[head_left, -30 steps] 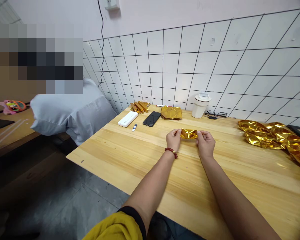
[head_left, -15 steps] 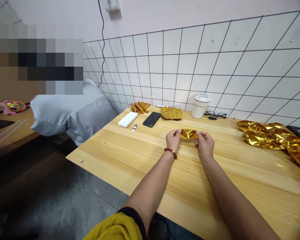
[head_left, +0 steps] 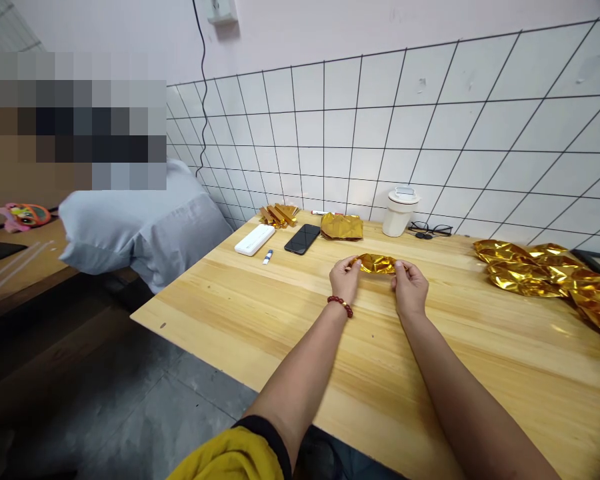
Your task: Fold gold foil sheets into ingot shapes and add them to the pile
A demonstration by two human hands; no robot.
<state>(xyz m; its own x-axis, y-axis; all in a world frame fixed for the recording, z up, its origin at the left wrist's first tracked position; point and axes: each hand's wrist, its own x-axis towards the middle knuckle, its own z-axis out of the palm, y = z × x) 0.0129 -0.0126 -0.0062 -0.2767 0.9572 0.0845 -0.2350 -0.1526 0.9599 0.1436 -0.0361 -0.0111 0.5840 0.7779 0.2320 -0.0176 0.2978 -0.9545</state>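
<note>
A small piece of crinkled gold foil paper (head_left: 377, 264) rests low over the wooden table (head_left: 260, 313), pinched at both ends. My left hand (head_left: 345, 281), with a red bead bracelet at the wrist, grips its left end. My right hand (head_left: 410, 288) grips its right end. The foil's middle shows between my thumbs.
Behind the hands lie a folded gold foil sheet (head_left: 342, 227), a black phone (head_left: 303, 238), a white power bank (head_left: 255, 239), a small glue stick (head_left: 267, 256), gold folded pieces (head_left: 279, 214), a white cup (head_left: 399, 211) and glasses (head_left: 431, 230). Crumpled gold foil (head_left: 545, 273) piles at right. A person in a grey shirt (head_left: 140, 227) sits left.
Both hands with the foil have shifted slightly away from me; the foil looks a little more flattened between them. Nothing else moved.
</note>
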